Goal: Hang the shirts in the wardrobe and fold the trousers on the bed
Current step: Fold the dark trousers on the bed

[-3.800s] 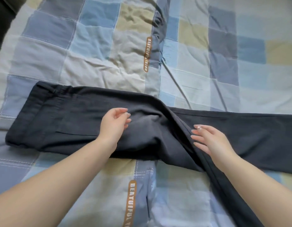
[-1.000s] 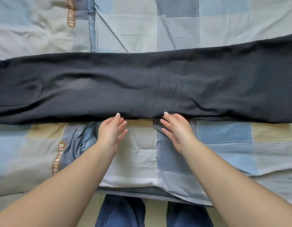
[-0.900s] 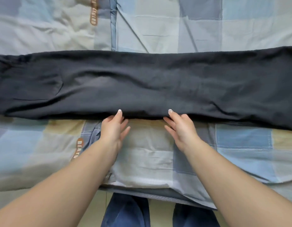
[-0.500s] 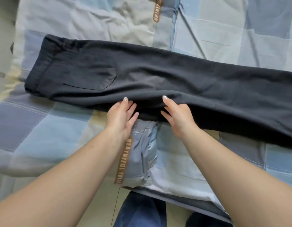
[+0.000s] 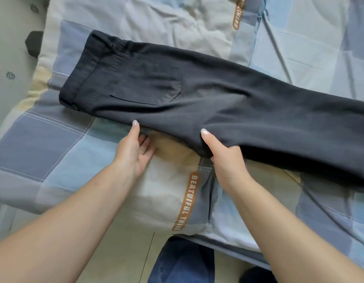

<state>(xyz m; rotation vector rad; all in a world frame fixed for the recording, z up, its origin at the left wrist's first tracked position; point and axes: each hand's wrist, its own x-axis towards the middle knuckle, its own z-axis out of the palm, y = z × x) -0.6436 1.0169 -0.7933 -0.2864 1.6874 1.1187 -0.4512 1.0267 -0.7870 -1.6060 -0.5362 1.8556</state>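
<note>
Dark grey trousers [image 5: 228, 103] lie across the bed, folded lengthwise, with the waistband at the left and a back pocket facing up. The legs run off the right edge of the view. My left hand [image 5: 134, 150] is at the near edge of the trousers below the pocket, one fingertip touching the fabric and the other fingers on the bedspread. My right hand [image 5: 224, 158] holds the near edge at the crotch bulge, thumb on top and fingers hidden beneath the cloth. No shirts are in view.
A patchwork bedspread [image 5: 54, 144] in blue, grey and beige covers the bed, and its near edge hangs over the floor [image 5: 120, 252]. My legs in blue jeans [image 5: 183, 262] stand against the bed. A pale wall or floor strip shows at far left.
The view has swung left, so the waistband sits nearer the middle. My right hand has gone from touching the edge to gripping the fabric. My left hand stays at the edge.
</note>
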